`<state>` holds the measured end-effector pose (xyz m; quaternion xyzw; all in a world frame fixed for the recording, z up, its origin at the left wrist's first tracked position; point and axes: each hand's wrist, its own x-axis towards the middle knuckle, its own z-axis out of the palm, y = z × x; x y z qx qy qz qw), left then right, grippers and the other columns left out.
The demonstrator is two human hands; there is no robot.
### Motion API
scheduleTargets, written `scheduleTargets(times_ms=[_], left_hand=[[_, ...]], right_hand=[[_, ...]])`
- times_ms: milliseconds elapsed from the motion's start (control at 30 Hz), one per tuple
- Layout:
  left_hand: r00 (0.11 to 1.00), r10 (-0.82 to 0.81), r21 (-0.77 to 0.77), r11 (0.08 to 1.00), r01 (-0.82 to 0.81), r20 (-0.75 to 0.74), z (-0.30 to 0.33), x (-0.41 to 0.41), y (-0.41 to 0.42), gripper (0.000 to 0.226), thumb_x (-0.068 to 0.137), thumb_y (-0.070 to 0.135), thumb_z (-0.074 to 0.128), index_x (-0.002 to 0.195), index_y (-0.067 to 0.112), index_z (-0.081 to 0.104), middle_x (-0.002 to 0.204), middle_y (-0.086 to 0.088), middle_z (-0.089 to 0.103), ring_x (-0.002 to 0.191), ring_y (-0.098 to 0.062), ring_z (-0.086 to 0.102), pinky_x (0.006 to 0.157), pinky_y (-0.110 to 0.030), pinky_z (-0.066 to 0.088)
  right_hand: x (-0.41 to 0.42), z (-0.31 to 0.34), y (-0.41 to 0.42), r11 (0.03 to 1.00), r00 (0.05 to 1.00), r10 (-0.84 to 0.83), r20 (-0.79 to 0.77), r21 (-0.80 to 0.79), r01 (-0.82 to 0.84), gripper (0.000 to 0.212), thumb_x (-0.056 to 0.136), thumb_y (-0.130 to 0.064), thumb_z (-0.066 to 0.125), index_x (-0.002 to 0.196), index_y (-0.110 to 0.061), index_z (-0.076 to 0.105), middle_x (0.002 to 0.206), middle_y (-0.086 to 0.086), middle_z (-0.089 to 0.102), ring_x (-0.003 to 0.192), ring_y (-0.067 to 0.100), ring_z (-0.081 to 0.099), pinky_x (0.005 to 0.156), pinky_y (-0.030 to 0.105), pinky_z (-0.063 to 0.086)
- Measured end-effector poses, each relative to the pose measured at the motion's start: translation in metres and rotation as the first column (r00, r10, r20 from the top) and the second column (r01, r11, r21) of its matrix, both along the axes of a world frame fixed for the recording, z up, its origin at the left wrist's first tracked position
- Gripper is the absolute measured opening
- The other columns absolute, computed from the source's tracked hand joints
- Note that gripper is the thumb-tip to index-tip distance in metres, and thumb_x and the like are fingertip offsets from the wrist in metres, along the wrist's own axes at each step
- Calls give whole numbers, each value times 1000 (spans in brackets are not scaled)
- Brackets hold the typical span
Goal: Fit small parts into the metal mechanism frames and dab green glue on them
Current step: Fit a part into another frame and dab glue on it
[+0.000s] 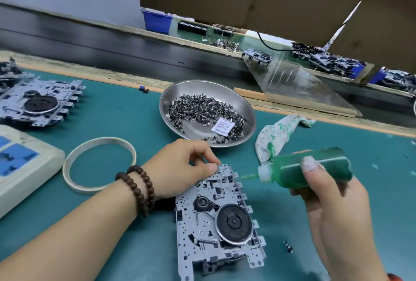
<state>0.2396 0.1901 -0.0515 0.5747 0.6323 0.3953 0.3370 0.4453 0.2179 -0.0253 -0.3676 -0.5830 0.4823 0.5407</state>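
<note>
at lower centre of the frame, the left hand (182, 168) pinches the top corner of a metal mechanism frame (216, 220) lying on the green mat (126, 111), while at right the right hand (333, 204) grips a green glue bottle (310, 168), nozzle pointing left at that corner.

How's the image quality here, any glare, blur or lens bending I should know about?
Head view: even, soft light with faint shadows; straight bench edges bow from wide-angle distortion; the steel dish shows mild sheen and the clear plastic sheet reflects light; the far bench is soft, while the metal frame and glue bottle are fairly sharp.
</note>
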Motion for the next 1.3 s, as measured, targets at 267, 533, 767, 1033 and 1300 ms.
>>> scheduleTargets(times_ms=[267,533,767,1033,1300], left_hand=[[1000,-9,-8,1000,9,12,2,0,0,9,84,22,65,75,25,65,49,17,52,51,3,46,55,-4,36],[1000,-7,-19,1000,7,16,5,2,0,8,84,22,65,76,25,65,56,11,53,50,2,45,53,-4,37],[1000,-1,-35,999,1,7,5,2,-1,11,84,24,65,74,27,64,63,7,56,54,1,45,55,-5,37],[1000,1,-46,999,-1,0,6,2,-1,11,84,26,65,73,28,64,62,9,56,53,1,45,55,-6,37],[1000,3,-44,999,-3,-2,5,2,-1,11,83,26,65,73,28,64,61,10,56,52,2,45,54,-6,37]], right_hand=[[0,-2,-4,990,993,-72,89,126,60,22,59,-49,68,75,-34,68,66,-6,67,60,4,60,52,13,47],[0,0,-6,976,971,-133,198,196,94,15,67,-36,70,73,-25,62,68,-10,67,59,3,59,56,10,46],[-1,-1,-6,971,973,-132,190,221,89,9,72,-30,64,76,-24,58,67,-14,66,57,1,57,55,6,43],[-2,-1,-6,963,967,-149,209,251,94,9,72,-31,64,75,-26,58,67,-14,66,56,2,57,55,7,43],[-2,-1,-7,959,964,-152,217,268,91,9,73,-31,64,75,-26,57,69,-14,66,57,2,56,56,7,43]])
